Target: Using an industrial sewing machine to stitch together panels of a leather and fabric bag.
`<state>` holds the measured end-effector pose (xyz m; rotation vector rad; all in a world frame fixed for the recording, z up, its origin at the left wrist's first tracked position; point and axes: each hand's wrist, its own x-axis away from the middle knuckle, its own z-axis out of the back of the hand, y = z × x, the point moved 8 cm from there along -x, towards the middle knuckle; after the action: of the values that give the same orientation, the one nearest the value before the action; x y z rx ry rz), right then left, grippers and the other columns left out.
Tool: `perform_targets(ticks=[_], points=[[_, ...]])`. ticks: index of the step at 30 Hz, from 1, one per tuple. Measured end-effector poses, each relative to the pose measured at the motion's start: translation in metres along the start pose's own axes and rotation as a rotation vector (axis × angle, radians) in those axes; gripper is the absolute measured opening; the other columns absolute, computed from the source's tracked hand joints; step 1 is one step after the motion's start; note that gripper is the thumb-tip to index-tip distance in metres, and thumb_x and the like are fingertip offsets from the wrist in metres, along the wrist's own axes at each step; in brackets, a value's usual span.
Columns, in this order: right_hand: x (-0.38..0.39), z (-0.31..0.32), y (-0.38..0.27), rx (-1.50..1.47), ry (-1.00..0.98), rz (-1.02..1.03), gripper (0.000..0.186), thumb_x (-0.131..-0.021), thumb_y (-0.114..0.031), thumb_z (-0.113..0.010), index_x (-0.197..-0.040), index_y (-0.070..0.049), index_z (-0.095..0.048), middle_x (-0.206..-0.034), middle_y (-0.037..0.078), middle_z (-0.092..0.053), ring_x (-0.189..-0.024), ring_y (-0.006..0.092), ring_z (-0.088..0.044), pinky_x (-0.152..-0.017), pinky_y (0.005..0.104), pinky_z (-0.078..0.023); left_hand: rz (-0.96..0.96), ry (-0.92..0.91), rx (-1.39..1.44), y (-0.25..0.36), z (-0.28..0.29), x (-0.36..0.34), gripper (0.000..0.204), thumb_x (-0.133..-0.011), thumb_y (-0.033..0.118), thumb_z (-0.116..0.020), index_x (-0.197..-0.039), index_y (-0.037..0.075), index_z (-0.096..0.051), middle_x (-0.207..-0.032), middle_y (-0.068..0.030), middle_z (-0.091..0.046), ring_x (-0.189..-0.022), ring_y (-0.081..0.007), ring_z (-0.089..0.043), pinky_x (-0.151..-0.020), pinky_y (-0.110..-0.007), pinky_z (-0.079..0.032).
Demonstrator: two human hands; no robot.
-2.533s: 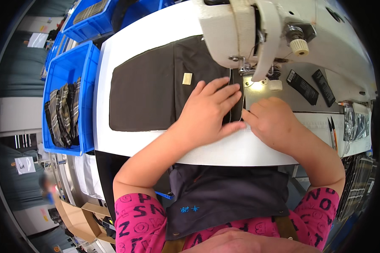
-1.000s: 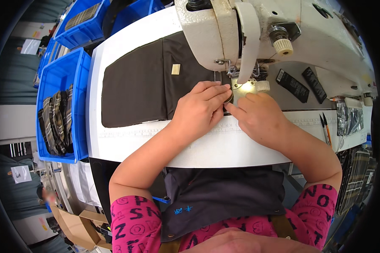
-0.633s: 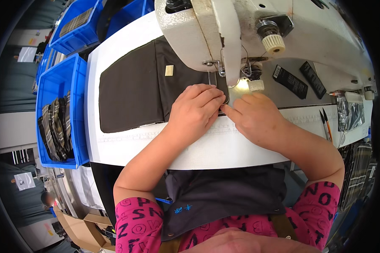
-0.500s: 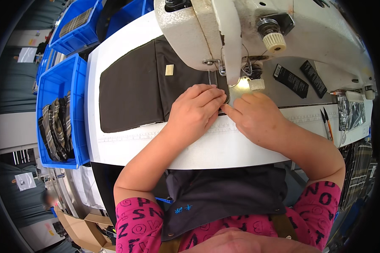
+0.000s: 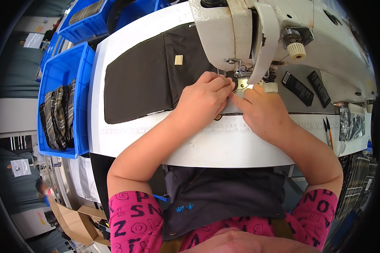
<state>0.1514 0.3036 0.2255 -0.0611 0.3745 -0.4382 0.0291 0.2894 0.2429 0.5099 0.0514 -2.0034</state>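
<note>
A dark brown fabric panel (image 5: 136, 80) with a small cream label (image 5: 178, 60) lies flat on the white table, its right end reaching the sewing machine's (image 5: 223, 38) presser foot (image 5: 242, 71). On that end rests my left hand (image 5: 203, 96), its fingers pressed together and pinching down at the edge. My right hand (image 5: 264, 110) is closed beside it, index finger pointing at the same edge and the other fingers curled close to the foot. The fingertips of both hands nearly meet. What lies beneath them is mostly hidden. A rounded dark edge shows just under the foot.
Blue bins (image 5: 86, 63) with folded plaid fabric (image 5: 59, 114) stand on the left. Two black printed cards (image 5: 297, 87), a pen (image 5: 330, 133) and a clear plastic bag (image 5: 352, 122) lie at the right. A printed ruler strip (image 5: 139, 130) runs along the table's near side.
The whole view has shifted and tilted. Both hands have moved slightly away from me, closer to the presser foot, staying together at the panel's edge.
</note>
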Motion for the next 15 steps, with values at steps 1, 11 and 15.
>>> perform_targets(ticks=[1, 11, 15], points=[[-0.0003, -0.0001, -0.0001, 0.002, 0.001, 0.001, 0.048, -0.072, -0.005, -0.073, -0.12, -0.01, -0.073, -0.086, 0.003, -0.057, -0.085, 0.0211, -0.06, -0.059, 0.0339, -0.052, -0.004, -0.002, -0.014, -0.0013, -0.0017, -0.0009, 0.04, -0.08, 0.009, -0.077, -0.119, 0.009, -0.075, -0.118, 0.0013, -0.072, -0.113, -0.0216, -0.066, -0.08, -0.032, -0.062], [-0.0013, 0.0031, 0.0017, -0.034, 0.043, 0.0, 0.044, -0.076, -0.01, -0.077, -0.12, -0.007, -0.072, -0.085, 0.002, -0.061, -0.072, 0.0227, -0.061, -0.066, 0.0376, -0.046, 0.034, 0.081, 0.023, -0.0033, 0.0018, 0.0004, 0.019, -0.077, 0.01, -0.079, -0.095, 0.009, -0.071, -0.11, 0.0006, -0.072, -0.113, -0.0237, -0.067, -0.082, -0.033, -0.061], [-0.0025, 0.0041, -0.0008, -0.021, 0.033, 0.009, 0.044, -0.076, -0.01, -0.077, -0.12, -0.007, -0.072, -0.084, 0.003, -0.06, -0.073, 0.0228, -0.061, -0.066, 0.0374, -0.047, -0.032, 0.106, 0.011, -0.0024, 0.0037, -0.001, 0.021, -0.074, 0.008, -0.08, -0.093, 0.009, -0.071, -0.106, 0.0002, -0.071, -0.108, -0.0235, -0.067, -0.083, -0.032, -0.06]])
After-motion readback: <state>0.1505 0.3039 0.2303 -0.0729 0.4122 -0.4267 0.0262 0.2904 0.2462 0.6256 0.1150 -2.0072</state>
